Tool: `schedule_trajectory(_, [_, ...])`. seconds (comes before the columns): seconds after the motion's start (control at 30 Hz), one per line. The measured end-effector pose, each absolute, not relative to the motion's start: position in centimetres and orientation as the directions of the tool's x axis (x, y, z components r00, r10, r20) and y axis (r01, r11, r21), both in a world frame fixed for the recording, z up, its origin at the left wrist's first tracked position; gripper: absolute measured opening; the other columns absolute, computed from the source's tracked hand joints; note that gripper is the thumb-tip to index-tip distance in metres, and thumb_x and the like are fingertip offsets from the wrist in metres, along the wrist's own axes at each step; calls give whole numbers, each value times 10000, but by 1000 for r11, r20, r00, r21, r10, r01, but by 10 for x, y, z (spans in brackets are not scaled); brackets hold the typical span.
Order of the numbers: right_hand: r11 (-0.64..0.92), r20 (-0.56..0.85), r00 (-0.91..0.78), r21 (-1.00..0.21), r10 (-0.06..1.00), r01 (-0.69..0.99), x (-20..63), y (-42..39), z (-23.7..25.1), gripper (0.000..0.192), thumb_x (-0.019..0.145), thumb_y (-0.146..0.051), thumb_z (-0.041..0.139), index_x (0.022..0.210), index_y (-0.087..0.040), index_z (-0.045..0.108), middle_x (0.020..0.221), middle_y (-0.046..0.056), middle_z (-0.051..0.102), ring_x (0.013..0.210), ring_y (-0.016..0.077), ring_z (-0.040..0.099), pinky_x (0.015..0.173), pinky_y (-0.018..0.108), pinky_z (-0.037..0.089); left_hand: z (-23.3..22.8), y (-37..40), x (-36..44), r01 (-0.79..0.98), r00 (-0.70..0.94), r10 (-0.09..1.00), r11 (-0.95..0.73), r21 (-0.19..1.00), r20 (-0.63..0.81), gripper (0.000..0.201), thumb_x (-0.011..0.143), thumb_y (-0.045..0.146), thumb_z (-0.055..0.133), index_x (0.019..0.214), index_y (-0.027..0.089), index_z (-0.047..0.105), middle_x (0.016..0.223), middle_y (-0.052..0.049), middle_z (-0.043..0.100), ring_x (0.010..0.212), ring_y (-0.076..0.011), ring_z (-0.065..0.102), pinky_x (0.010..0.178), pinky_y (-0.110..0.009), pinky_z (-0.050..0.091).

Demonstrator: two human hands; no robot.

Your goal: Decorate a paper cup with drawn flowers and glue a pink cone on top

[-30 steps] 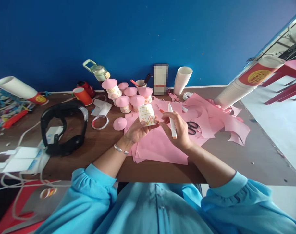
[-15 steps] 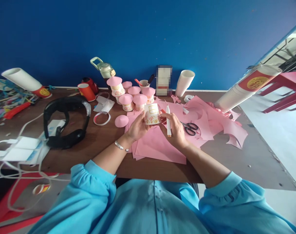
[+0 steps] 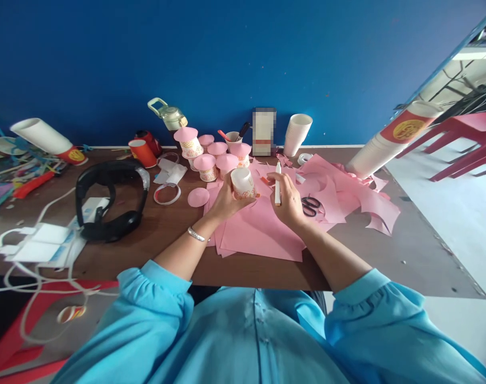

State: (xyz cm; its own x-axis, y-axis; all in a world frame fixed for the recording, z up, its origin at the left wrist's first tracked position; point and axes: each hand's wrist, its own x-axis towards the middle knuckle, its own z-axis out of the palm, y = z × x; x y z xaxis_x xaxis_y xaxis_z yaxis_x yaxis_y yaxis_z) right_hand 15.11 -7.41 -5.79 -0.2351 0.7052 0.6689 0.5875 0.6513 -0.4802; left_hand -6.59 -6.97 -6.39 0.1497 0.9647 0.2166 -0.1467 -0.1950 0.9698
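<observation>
My left hand [image 3: 222,204] grips a small white paper cup [image 3: 243,183] with orange drawings, held upside down just above the pink paper sheets [image 3: 262,232]. My right hand [image 3: 288,201] holds a white marker [image 3: 277,184] upright, a little to the right of the cup. Behind the cup stands a cluster of decorated cups with pink cone lids [image 3: 211,157]. A loose pink cone [image 3: 198,197] lies left of my left hand.
Black scissors [image 3: 310,205] lie on the pink paper right of my hand. Black headphones [image 3: 109,200], white cables and boxes [image 3: 43,242] fill the left of the brown table [image 3: 155,250]. Stacks of paper cups [image 3: 298,133] and a long tilted stack [image 3: 390,141] stand at the back and right.
My left hand has turned the cup so its drawn window side faces away and lowered it toward the table. The right hand with the marker shifted slightly away from the cup.
</observation>
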Motion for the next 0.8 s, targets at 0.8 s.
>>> schedule_trajectory(0.8, [545,540,-241,-518,806,659,158,-62,-69,580,854,-38,457,1384,-237,580,1234,121,728,1064,259,719,843,369,584,-36,-74,-89,175,185,946,-300,938,268,575,710,463,925,1200,231,731,1219,-68,723,1160,-306,633,1056,-402,502])
